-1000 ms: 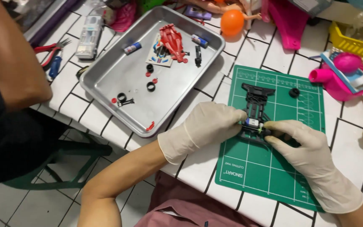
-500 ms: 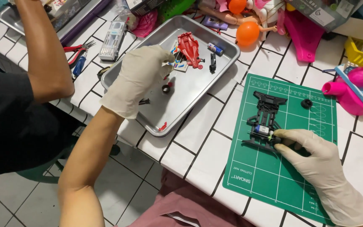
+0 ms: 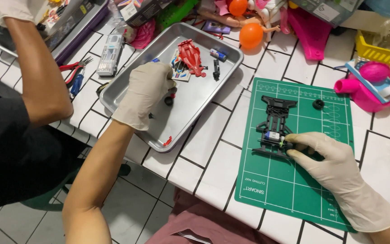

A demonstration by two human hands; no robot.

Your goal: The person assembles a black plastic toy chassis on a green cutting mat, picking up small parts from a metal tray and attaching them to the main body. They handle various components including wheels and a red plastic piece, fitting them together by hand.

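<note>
Two gloved hands work apart: left hand reaches into the tray mid-frame, fingers curled over a small black wheel; right hand pinches the chassis on the mat, whose lower half lies open.

L hand, gloved, arm bare & stretched fwd-left, wrist bent down, palm down; fingers curled, tips bunched together at the far side of the hand. R hand, gloved, lies low, palm down; thumb & index pinched, pointing left, other fingers tucked just behind them.
</note>
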